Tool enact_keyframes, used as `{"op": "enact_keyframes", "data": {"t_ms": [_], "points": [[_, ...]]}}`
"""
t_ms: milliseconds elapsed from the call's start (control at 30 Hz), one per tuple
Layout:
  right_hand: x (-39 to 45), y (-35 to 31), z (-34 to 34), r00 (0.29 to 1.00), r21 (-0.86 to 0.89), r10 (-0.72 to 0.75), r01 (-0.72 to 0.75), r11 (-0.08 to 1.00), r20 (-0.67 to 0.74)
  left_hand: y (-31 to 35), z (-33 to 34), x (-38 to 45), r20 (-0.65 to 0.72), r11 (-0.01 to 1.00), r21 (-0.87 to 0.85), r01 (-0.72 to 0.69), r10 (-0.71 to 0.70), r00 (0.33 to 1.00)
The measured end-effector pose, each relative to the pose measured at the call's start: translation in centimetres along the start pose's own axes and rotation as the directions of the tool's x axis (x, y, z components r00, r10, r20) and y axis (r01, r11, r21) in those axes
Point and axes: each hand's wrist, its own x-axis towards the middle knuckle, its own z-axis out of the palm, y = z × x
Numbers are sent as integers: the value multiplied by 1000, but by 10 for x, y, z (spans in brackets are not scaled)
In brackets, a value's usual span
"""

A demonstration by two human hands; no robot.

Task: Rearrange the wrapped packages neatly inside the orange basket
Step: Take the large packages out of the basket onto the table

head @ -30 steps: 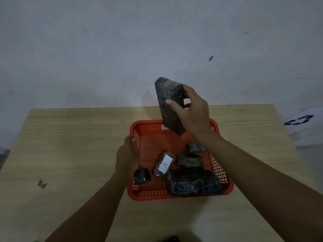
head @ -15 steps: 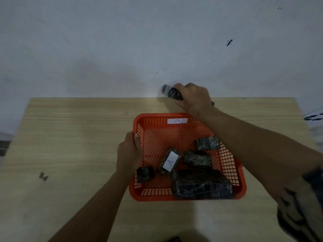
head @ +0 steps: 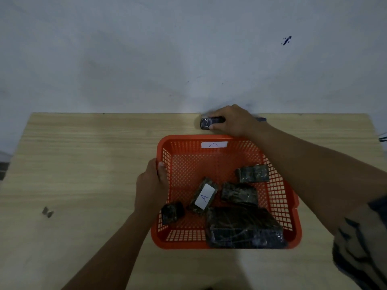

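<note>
At the far left of the frame a small dark scrap point(head: 47, 212) lies alone on the wooden table point(head: 88, 155). Moving toward the centre, my left hand point(head: 151, 188) is curled closed over the left rim of the orange basket point(head: 215, 138), thumb on the inside of the mesh wall. Just right of that hand, in the basket's lower left corner, sits a small dark wrapped package point(head: 172, 212). Next to it a narrow package with a white label marked A point(head: 203, 196) lies tilted on the basket floor. Right of that is a medium dark package point(head: 239, 194), with a large flat package point(head: 245, 229) below it along the near wall, and another small package point(head: 253, 173) against the right wall, higher in the frame. A white tag marked A point(head: 214, 144) is on the far wall. Above the basket, at the table's far edge, my right hand point(head: 235, 121) is closed over a long dark package point(head: 209, 122) that rests on the table outside the basket. My patterned sleeve point(head: 362, 248) fills the lower right.
</note>
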Motion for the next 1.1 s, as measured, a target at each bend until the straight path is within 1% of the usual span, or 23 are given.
{"op": "enact_keyframes", "data": {"t_ms": [100,133,200,233,333,500,567,667,767,833,900,967,1000,1033,1100], "points": [[2,2,-3,997,115,68,-72,991,37,1,0,-1,4,1000,-12,-7,7,1000],[4,0,-5,994,111,94,-100,989,55,2,-1,-1,6,1000,-12,-6,6,1000],[6,-3,-7,986,21,132,-135,991,97,2,-1,-2,10,1000,-5,2,-2,1000],[6,-4,-7,983,15,145,-148,989,114,2,-1,-1,9,1000,-2,4,-3,1000],[8,-1,-7,979,99,140,-155,983,150,1,0,-1,-2,1000,2,-12,12,1000],[7,7,-10,970,25,164,-172,985,178,1,1,-1,3,1000,6,-8,8,1000],[4,11,-7,970,-11,189,-189,982,156,0,1,-1,-3,1000,12,-14,14,1000],[1,11,-1,974,5,210,-211,977,89,0,1,0,-9,1000,23,-17,17,1000],[-8,10,1,980,115,198,-195,974,-16,1,1,-1,-14,999,27,-18,18,1000],[-25,7,3,976,202,183,-157,967,-117,2,0,-1,-19,999,29,-26,26,999],[-48,1,5,969,248,136,-82,965,-208,3,0,-2,-16,999,32,-34,35,999],[-76,-6,7,961,273,105,-32,961,-256,5,-2,-4,-14,998,36,-43,44,999],[-90,-9,8,965,276,104,-34,961,-242,5,-2,-4,-15,998,36,-47,48,999],[-106,-12,10,974,283,108,-48,958,-200,5,-2,-5,-18,998,36,-49,50,999],[-138,-20,15,991,307,117,-93,947,-62,5,-3,-5,-22,998,39,-51,52,998]]}}
